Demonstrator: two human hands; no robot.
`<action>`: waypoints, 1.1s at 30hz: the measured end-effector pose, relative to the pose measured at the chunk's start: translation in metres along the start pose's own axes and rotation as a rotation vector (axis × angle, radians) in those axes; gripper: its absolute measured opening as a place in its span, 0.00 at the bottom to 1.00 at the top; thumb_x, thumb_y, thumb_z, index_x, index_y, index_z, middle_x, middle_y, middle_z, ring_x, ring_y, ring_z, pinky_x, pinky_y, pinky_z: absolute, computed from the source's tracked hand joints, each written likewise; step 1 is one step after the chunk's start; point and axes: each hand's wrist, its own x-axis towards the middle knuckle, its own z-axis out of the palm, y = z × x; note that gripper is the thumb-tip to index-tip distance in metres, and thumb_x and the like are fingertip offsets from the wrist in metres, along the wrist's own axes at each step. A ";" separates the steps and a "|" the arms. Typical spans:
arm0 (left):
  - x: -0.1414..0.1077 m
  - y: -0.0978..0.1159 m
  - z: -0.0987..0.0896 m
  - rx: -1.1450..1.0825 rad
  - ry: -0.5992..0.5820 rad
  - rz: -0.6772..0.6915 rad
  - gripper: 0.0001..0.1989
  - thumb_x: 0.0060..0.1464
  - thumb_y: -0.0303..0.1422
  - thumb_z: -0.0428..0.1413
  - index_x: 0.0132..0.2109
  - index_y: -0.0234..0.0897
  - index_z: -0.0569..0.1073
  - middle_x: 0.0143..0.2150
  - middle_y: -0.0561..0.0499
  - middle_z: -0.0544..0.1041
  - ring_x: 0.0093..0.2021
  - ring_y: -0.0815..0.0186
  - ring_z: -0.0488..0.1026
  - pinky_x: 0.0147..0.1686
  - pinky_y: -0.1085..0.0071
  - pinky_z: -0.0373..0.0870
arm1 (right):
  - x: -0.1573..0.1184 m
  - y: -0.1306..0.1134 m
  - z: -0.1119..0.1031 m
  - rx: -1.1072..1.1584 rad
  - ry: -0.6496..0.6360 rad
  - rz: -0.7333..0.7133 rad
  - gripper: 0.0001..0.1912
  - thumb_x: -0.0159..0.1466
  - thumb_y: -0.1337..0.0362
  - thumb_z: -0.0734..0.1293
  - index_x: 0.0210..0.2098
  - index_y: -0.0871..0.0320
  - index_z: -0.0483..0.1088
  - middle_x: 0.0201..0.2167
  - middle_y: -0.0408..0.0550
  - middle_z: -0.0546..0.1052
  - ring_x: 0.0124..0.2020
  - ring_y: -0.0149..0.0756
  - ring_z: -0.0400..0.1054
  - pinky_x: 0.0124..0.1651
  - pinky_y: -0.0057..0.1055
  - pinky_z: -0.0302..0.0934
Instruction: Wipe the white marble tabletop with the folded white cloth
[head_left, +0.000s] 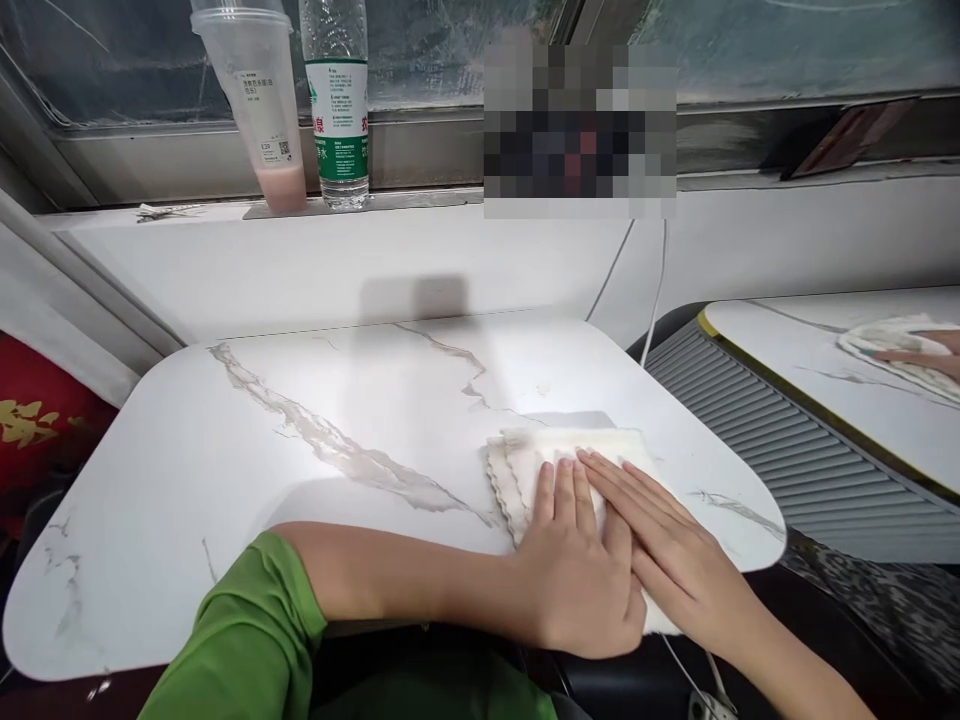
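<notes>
A folded white cloth with a wavy edge lies on the right part of the white marble-patterned table. Flat on it, fingers stretched forward, rests my left hand. My right hand also lies on the cloth with its fingers extended, pointing up and to the left. The two hands touch, and my right fingers partly overlap the side of my left hand. Part of the cloth under the palms is hidden.
On the window ledge stand a plastic cup with pink drink and a water bottle. White cables hang beside the table. At right, another person's hand rests on a cloth on a second table.
</notes>
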 end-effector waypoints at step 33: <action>0.082 -0.077 0.001 0.079 0.002 -0.170 0.31 0.63 0.38 0.42 0.66 0.21 0.50 0.68 0.27 0.44 0.69 0.44 0.36 0.63 0.44 0.30 | 0.099 0.090 0.034 -0.005 0.024 -0.058 0.28 0.65 0.64 0.52 0.64 0.57 0.54 0.62 0.52 0.63 0.63 0.43 0.56 0.64 0.50 0.51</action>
